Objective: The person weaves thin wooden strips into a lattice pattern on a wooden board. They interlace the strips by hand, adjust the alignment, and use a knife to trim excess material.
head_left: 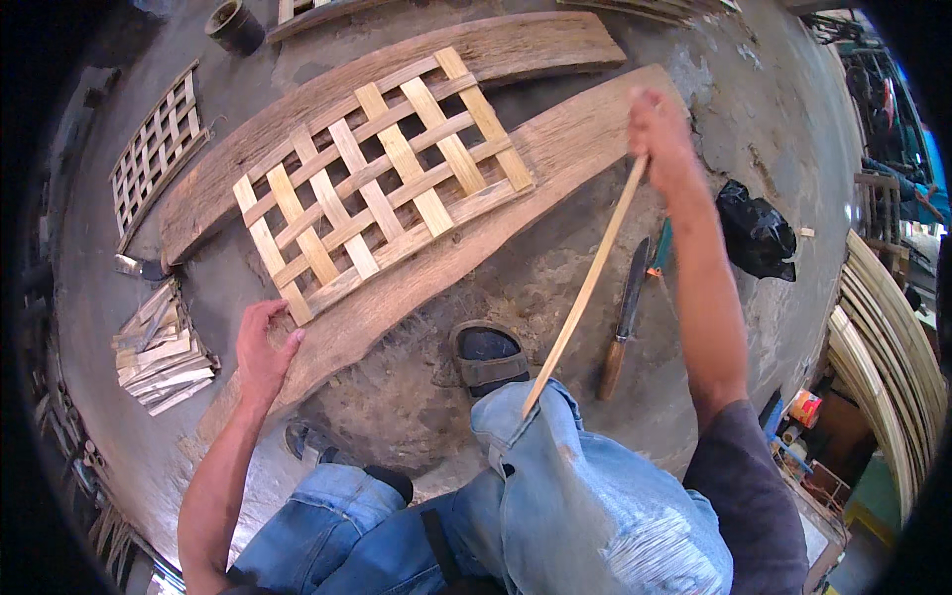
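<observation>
Clamping a strip point(599, 264) in my right hand point(660, 134); left hand point(264, 349), thumb and fingers apart, at the panel point(404, 161) corner. The panel looks mostly woven, strip not in yet.

The grey floor point(783, 149) around us, rough and blotchy, catches pale light on the near left; a dark bucket point(236, 30) stands far left, and clutter point(892, 193) crowds the right-hand edge.

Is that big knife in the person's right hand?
No, the right hand grips a thin pale strip, while the knife lies on the floor.
</observation>
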A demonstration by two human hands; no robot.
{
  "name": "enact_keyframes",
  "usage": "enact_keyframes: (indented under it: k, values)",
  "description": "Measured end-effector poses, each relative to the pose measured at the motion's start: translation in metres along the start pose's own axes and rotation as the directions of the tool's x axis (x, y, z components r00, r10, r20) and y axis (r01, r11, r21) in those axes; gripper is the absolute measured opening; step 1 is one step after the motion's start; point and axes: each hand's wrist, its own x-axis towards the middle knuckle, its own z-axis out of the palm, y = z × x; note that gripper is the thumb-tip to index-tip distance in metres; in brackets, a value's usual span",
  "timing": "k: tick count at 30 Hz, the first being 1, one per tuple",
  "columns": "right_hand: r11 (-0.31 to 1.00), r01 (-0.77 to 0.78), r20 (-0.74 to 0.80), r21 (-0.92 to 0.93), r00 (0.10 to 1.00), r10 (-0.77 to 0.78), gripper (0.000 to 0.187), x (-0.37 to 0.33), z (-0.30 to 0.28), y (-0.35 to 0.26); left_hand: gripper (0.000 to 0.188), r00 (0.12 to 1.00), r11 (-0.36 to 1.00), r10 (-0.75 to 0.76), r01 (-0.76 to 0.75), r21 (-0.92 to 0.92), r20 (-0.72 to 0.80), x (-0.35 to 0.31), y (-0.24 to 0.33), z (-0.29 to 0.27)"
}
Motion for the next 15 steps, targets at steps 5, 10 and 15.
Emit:
enact_keyframes:
  k: [5, 10, 15]
  values:
    - [0.994, 0.077, 0.066, -0.078, 0.995, -0.072, 0.033, 0.013, -0.007, -0.039, 0.052, 0.998, 0.998, -0.06, 0.06, -0.023, -0.003, 0.003, 0.005, 0.006]
    - [0.786, 0.294, 0.003, -0.544, 0.937, -0.348, 0.028, 0.012, -0.007, -0.041, 0.06, 0.988, 0.989, -0.145, 0.145, -0.002, -0.051, -0.004, 0.004, 0.012]
    - [0.64, 0.243, 0.357, -0.729, 0.933, 0.051, 0.023, -0.031, 0.022, 0.045, 0.067, 0.991, 0.992, -0.106, 0.1, -0.07, -0.076, -0.003, 0.008, 0.017]
